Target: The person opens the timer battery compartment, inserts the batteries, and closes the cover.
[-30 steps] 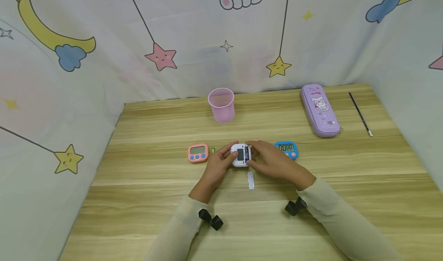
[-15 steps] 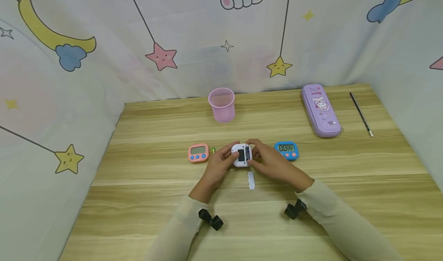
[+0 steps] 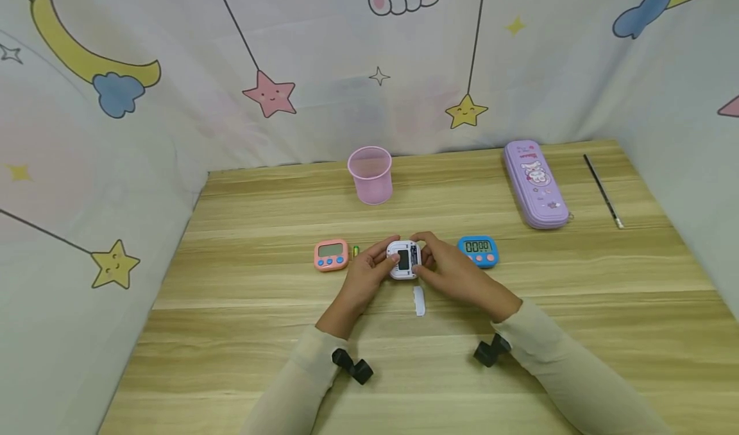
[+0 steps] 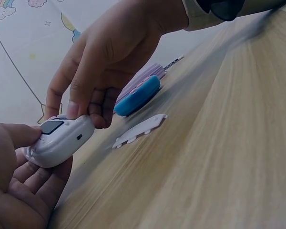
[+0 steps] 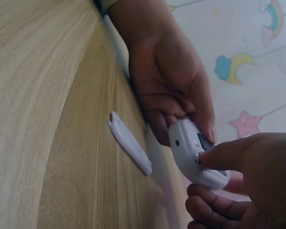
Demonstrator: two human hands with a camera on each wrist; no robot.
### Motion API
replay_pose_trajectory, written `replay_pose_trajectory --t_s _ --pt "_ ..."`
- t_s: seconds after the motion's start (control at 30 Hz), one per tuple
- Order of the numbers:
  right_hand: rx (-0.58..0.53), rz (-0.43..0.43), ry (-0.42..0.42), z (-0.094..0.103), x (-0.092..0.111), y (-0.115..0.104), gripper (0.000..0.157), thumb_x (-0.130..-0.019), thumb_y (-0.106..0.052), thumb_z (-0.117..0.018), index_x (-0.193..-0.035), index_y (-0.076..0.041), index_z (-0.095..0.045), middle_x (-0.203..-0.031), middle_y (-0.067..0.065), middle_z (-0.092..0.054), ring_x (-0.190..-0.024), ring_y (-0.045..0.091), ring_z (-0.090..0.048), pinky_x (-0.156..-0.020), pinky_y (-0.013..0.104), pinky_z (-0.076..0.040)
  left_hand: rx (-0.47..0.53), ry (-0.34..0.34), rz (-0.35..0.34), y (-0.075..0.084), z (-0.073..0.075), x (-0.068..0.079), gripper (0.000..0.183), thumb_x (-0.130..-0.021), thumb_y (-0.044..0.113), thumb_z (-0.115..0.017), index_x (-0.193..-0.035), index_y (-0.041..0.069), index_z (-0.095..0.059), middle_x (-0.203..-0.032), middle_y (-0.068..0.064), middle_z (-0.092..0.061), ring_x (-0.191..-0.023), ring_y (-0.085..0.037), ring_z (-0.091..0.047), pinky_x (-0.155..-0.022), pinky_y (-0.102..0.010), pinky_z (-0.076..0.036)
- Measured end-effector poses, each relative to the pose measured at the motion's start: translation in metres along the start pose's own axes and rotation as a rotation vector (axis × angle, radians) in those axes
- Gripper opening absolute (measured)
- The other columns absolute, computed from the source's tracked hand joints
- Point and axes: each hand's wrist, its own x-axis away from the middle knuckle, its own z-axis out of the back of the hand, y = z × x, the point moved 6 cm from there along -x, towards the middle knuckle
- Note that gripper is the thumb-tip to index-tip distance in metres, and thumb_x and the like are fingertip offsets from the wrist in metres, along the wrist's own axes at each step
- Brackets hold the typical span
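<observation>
A white digital timer (image 3: pixel 405 253) is held above the table, its back facing up and the battery compartment (image 3: pixel 414 256) uncovered. My left hand (image 3: pixel 367 269) grips its left side, thumb on top and fingers underneath, as the left wrist view shows. At the right side, my right hand (image 3: pixel 453 269) pinches the timer, with the thumb (image 5: pixel 224 153) on the compartment edge. Whether a battery lies inside is too small to tell. The loose white battery cover (image 3: pixel 419 301) lies on the table just below the timer.
A pink timer (image 3: pixel 331 255) and a small green battery (image 3: pixel 355 251) lie left of my hands. To the right is a blue timer (image 3: pixel 478 251), partly behind my right hand. Farther back are a pink cup (image 3: pixel 372 181), a purple pencil case (image 3: pixel 535 185) and a pencil (image 3: pixel 603 191).
My right hand and wrist have shifted slightly left against the timer. The timer and my left hand stay almost in place; the battery cover has not moved.
</observation>
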Motion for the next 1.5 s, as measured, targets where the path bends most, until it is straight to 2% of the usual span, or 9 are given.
replay_pose_trajectory --t_s 0.13,0.3,0.43,0.5,0.73,0.9,1.03,1.33,1.5 --pt "0.003 -0.001 -0.002 0.001 0.000 0.001 0.055 -0.091 -0.019 -0.070 -0.138 -0.007 -0.044 -0.093 -0.001 -0.064 -0.086 0.012 -0.061 -0.073 0.032 -0.052 0.003 0.002 -0.017 0.007 -0.003 0.003 0.045 -0.099 0.004 -0.056 -0.142 -0.003 -0.046 -0.134 -0.022 -0.055 -0.112 -0.016 -0.060 -0.084 -0.022 -0.053" --pt "0.019 0.014 0.016 0.002 0.004 0.003 0.059 -0.089 -0.024 -0.073 -0.139 -0.007 -0.046 -0.111 0.005 -0.064 -0.101 0.018 -0.061 -0.088 0.040 -0.051 0.013 0.000 -0.004 -0.008 -0.001 -0.006 0.046 -0.099 0.006 -0.057 -0.143 0.001 -0.045 -0.135 -0.021 -0.055 -0.110 -0.014 -0.061 -0.084 -0.022 -0.053" --pt "0.065 0.022 0.038 0.003 0.012 0.004 0.068 -0.089 -0.030 -0.073 -0.144 -0.005 -0.042 -0.132 0.012 -0.056 -0.118 0.027 -0.054 -0.100 0.047 -0.045 0.031 -0.002 -0.009 -0.018 -0.002 -0.011 0.047 -0.099 0.009 -0.058 -0.144 0.005 -0.046 -0.136 -0.019 -0.055 -0.111 -0.015 -0.061 -0.085 -0.022 -0.053" --pt "0.079 0.033 0.051 0.003 0.017 0.005 0.074 -0.088 -0.031 -0.073 -0.147 -0.003 -0.038 -0.136 0.016 -0.052 -0.124 0.030 -0.050 -0.104 0.049 -0.041 0.034 0.006 -0.020 -0.019 -0.002 -0.012 0.046 -0.099 0.010 -0.058 -0.143 0.006 -0.047 -0.135 -0.019 -0.056 -0.112 -0.016 -0.060 -0.087 -0.023 -0.053" --pt "0.068 0.051 0.066 0.001 0.032 0.008 0.077 -0.087 -0.030 -0.074 -0.147 0.000 -0.036 -0.134 0.016 -0.053 -0.126 0.032 -0.048 -0.104 0.050 -0.040 0.033 0.057 -0.011 -0.021 -0.001 -0.012 0.044 -0.098 0.010 -0.059 -0.141 0.007 -0.050 -0.133 -0.017 -0.058 -0.116 -0.019 -0.058 -0.092 -0.025 -0.051" --pt "0.081 0.042 0.053 -0.004 0.040 0.012 0.070 -0.086 -0.032 -0.075 -0.142 -0.001 -0.045 -0.132 0.015 -0.054 -0.123 0.030 -0.050 -0.103 0.049 -0.042 0.035 0.080 0.002 -0.021 0.002 -0.011 0.045 -0.098 0.011 -0.059 -0.142 0.007 -0.049 -0.133 -0.016 -0.058 -0.116 -0.019 -0.059 -0.091 -0.025 -0.051" --pt "0.133 0.057 0.024 -0.010 0.044 0.012 0.066 -0.084 -0.033 -0.077 -0.136 -0.001 -0.052 -0.131 0.013 -0.053 -0.123 0.029 -0.048 -0.103 0.047 -0.042 0.037 0.086 0.007 -0.021 0.003 -0.010 0.045 -0.098 0.011 -0.059 -0.142 0.008 -0.049 -0.134 -0.015 -0.057 -0.116 -0.018 -0.059 -0.090 -0.024 -0.052" --pt "0.193 0.156 0.012 -0.017 0.045 0.003 0.062 -0.078 -0.037 -0.081 -0.128 -0.005 -0.062 -0.129 0.010 -0.053 -0.123 0.026 -0.045 -0.104 0.044 -0.040 0.046 0.077 0.030 -0.020 0.007 -0.010 0.047 -0.099 0.006 -0.056 -0.144 0.002 -0.045 -0.138 -0.020 -0.052 -0.119 -0.017 -0.055 -0.092 -0.024 -0.050" --pt "0.221 0.194 0.033 -0.019 0.045 -0.002 0.059 -0.078 -0.035 -0.082 -0.125 -0.005 -0.064 -0.129 0.011 -0.054 -0.122 0.027 -0.046 -0.104 0.044 -0.039 0.039 0.082 0.001 -0.015 0.009 -0.007 0.045 -0.099 0.011 -0.058 -0.142 0.005 -0.049 -0.136 -0.017 -0.055 -0.120 -0.018 -0.056 -0.093 -0.024 -0.050"
